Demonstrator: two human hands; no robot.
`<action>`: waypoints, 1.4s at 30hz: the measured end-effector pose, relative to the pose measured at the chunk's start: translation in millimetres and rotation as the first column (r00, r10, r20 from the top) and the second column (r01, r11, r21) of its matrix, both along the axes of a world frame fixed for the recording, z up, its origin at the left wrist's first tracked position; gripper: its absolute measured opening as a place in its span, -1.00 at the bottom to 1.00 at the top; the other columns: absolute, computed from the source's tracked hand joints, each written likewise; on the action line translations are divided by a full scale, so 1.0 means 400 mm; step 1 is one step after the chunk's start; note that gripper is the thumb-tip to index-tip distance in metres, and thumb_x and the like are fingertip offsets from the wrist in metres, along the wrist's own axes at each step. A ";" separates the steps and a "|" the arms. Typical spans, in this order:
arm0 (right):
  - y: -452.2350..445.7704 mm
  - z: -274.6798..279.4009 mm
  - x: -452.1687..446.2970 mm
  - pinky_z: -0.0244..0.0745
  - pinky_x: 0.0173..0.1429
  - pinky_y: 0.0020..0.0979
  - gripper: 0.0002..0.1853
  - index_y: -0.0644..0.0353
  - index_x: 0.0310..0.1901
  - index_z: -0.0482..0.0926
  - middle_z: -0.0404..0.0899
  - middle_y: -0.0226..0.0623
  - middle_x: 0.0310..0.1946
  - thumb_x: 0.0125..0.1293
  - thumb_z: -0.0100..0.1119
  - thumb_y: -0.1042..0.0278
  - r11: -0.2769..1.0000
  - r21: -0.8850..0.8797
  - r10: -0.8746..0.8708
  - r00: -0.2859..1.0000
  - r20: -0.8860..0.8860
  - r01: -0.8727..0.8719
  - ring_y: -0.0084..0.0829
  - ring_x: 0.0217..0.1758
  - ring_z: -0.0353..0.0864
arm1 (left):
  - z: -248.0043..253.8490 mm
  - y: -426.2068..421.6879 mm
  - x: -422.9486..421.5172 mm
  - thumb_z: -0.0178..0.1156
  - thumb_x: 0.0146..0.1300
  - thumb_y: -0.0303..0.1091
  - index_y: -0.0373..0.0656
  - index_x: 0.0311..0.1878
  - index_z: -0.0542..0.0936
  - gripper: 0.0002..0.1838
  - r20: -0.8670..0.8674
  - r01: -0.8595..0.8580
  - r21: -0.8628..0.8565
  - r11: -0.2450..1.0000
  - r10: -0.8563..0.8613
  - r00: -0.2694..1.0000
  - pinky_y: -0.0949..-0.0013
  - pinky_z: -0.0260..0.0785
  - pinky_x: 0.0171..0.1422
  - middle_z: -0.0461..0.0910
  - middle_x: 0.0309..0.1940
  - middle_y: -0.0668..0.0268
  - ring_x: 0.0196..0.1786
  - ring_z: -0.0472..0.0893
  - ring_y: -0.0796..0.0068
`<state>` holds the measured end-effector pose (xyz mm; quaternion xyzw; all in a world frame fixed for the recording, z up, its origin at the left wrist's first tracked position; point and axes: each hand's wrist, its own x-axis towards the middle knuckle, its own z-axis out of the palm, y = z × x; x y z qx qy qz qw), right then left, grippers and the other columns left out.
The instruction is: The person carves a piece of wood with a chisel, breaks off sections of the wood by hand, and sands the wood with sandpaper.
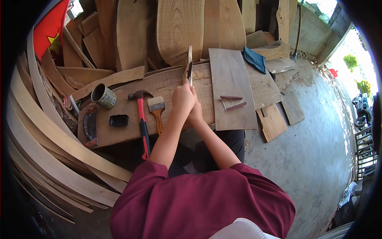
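Pointing upward above the desk [165, 85], the wood piece [188, 65] has its lower end pinched in the closed left grip [183, 97], likely steadied by the right grip [195, 112], whose fingers' hold I cannot tell, while hammer [141, 113] and brush [156, 104] lie within reach.

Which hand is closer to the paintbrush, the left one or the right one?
The left. The left hand is just right of the paintbrush. The right hand is a bit farther, on the left hand's other side, away from the brush.
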<state>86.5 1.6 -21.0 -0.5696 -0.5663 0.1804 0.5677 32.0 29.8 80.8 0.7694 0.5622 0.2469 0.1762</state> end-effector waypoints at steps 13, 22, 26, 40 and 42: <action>0.000 0.014 -0.003 0.32 0.28 -0.19 -0.04 0.27 0.41 0.05 0.11 0.09 0.39 0.05 0.35 0.11 0.997 0.056 0.057 0.990 -0.132 -0.050 -0.01 0.35 0.29 | -0.026 0.020 0.013 0.00 0.28 -0.22 -0.28 0.12 0.49 -0.57 0.008 -0.010 0.084 0.996 0.009 1.000 -0.04 0.48 -0.13 0.59 -0.42 -0.17 -0.27 0.62 -0.14; 0.006 -0.004 -0.001 0.27 0.32 -0.20 0.00 0.18 0.43 0.04 0.10 0.07 0.40 0.01 0.39 0.09 0.999 0.042 -0.002 1.000 -0.010 0.002 -0.02 0.39 0.24 | 0.010 0.005 -0.012 -0.01 0.29 -0.24 -0.27 0.11 0.50 -0.59 -0.015 0.033 0.069 0.997 -0.032 0.999 -0.04 0.48 -0.14 0.60 -0.42 -0.14 -0.27 0.62 -0.13; -0.005 0.023 -0.008 0.30 0.29 -0.18 0.02 0.16 0.44 0.02 0.14 0.10 0.38 -0.01 0.39 0.08 0.998 0.047 0.038 0.992 -0.124 -0.032 0.01 0.37 0.27 | -0.040 0.058 0.017 -0.01 0.29 -0.24 -0.26 0.11 0.51 -0.60 0.008 -0.018 0.127 0.992 0.017 1.000 -0.03 0.48 -0.13 0.61 -0.41 -0.13 -0.27 0.63 -0.11; 0.005 -0.008 -0.003 0.43 0.15 -0.18 0.09 0.35 0.41 -0.01 0.38 0.18 0.18 -0.08 0.43 0.10 1.000 0.003 -0.009 0.996 -0.088 0.009 0.04 0.19 0.46 | -0.026 0.070 0.004 0.05 0.27 -0.24 -0.23 0.02 0.53 -0.65 0.034 0.017 0.167 0.986 -0.023 0.999 0.01 0.49 -0.13 0.62 -0.37 -0.08 -0.25 0.63 -0.08; 0.002 -0.008 -0.003 0.44 0.14 -0.18 0.08 0.34 0.41 -0.01 0.38 0.18 0.18 -0.08 0.43 0.11 1.000 -0.017 -0.021 0.997 -0.080 0.019 0.04 0.19 0.46 | -0.014 0.056 -0.025 0.09 0.23 -0.22 -0.22 0.05 0.53 -0.62 0.041 0.007 0.186 0.983 -0.015 0.999 0.03 0.49 -0.11 0.63 -0.33 -0.06 -0.21 0.63 -0.05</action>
